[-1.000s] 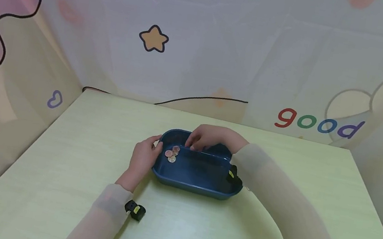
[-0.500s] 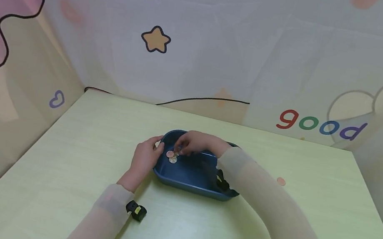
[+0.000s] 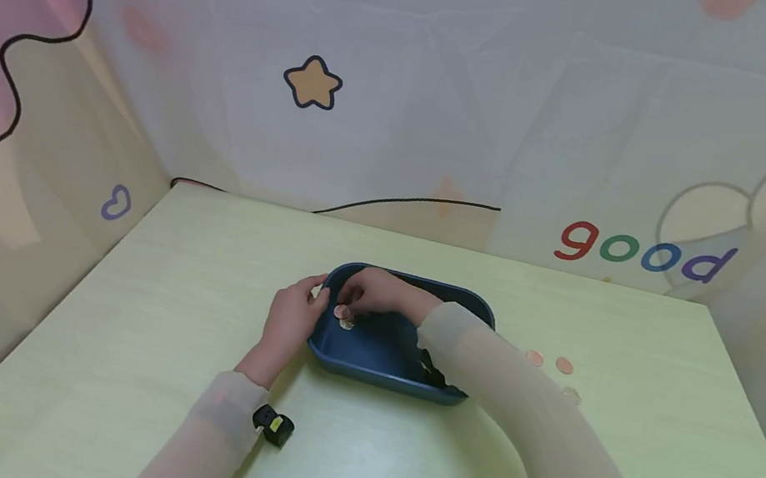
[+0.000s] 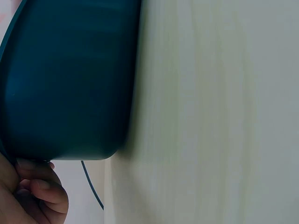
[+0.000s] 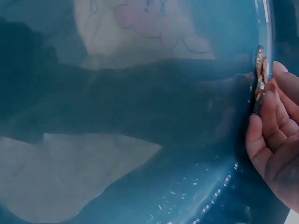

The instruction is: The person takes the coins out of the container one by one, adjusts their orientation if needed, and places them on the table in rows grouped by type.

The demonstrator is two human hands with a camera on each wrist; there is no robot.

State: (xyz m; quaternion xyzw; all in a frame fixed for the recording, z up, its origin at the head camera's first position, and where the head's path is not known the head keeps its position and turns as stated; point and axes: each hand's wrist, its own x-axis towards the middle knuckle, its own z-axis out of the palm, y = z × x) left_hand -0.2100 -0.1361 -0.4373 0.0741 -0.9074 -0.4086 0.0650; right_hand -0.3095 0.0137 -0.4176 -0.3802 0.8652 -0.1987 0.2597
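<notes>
A dark blue oblong plastic tray (image 3: 375, 375) stands on the table. My left hand (image 3: 290, 318) grips its left end, thumb at the rim; the left wrist view shows curled fingers (image 4: 49, 189) against the tray's wall (image 4: 70, 84). Inside, near that end, lie several small coins (image 3: 346, 323), coppery and silvery. My right hand (image 3: 378, 290) reaches down into the tray with bent fingers, fingertips right at the coins. From the right wrist, coins (image 5: 260, 77) show edge-on beside the thumb and fingers (image 5: 268, 109); I cannot tell whether a coin is pinched.
Right of the tray, partly behind the right forearm, two coppery coins (image 3: 564, 365) and a pale coin (image 3: 571, 396) lie on the pale green table (image 3: 212, 261). A printed cloth (image 3: 408, 91) walls the back and sides. Each wrist wears a small black camera (image 3: 274, 425).
My right hand has moved left and down from the tray's back rim to the coins inside. Coins on the table at right come into view as the forearm shifts. The left hand keeps its grip.
</notes>
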